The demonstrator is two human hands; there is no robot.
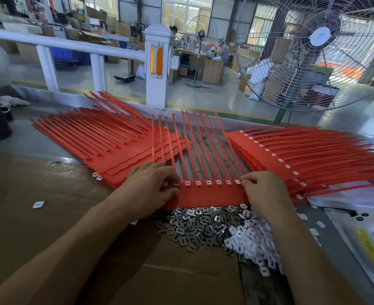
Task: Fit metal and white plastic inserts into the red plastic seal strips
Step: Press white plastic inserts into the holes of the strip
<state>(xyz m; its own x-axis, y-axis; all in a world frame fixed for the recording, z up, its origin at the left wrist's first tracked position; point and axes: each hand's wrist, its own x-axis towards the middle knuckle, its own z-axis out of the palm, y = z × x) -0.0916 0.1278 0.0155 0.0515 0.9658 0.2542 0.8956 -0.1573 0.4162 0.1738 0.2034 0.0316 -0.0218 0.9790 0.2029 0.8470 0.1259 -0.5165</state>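
Two hands worked one red strip point(210, 194) lying flat at table centre, heads toward the person so the sockets faced up. Left hand point(150, 188) lay on the strip's 9 o'clock end, fingers bent and pressing down, probably to stop it sliding; whether it pinched anything, cannot tell. Right hand point(263, 192) pinched a white insert point(238, 182) at the 3 o'clock end socket, fingertips narrow. Metal inserts point(194, 227) and white inserts point(254, 245) were heaped at 6 o'clock, just under the strip, within easy reach. Unfilled stack point(120, 146) sat at 10 o'clock, filled stack point(291, 157) at 2 o'clock, likely an in/out flow.
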